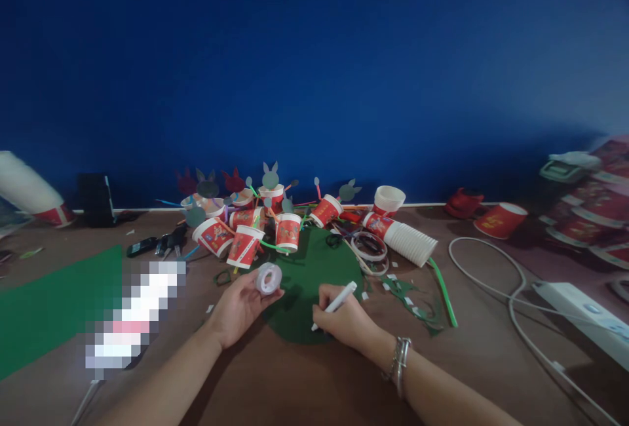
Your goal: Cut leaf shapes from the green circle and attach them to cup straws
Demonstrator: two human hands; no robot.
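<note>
My left hand (pixel 242 308) is closed around a small roll of clear tape (pixel 268 278), held up with its ring facing me. In my right hand (pixel 344 313) a white marker (pixel 341 297) is gripped like a pen, its lower end pointing down at a dark green sheet (pixel 319 282). The sheet has a rounded edge and lies flat between both hands. Just beyond my left hand, a red paper cup (pixel 245 246) leans among several others that carry rabbit-shaped paper heads and coloured pipe-cleaner arms.
A stack of paper cups (pixel 405 238) lies right of the sheet, near a roll of tape (pixel 369 247) and green scraps (pixel 410 301). A power strip (pixel 584 314) with a looping cable sits far right. Green card (pixel 59 308), a pixelated glowing object (pixel 135 314) and keys (pixel 170 240) lie left.
</note>
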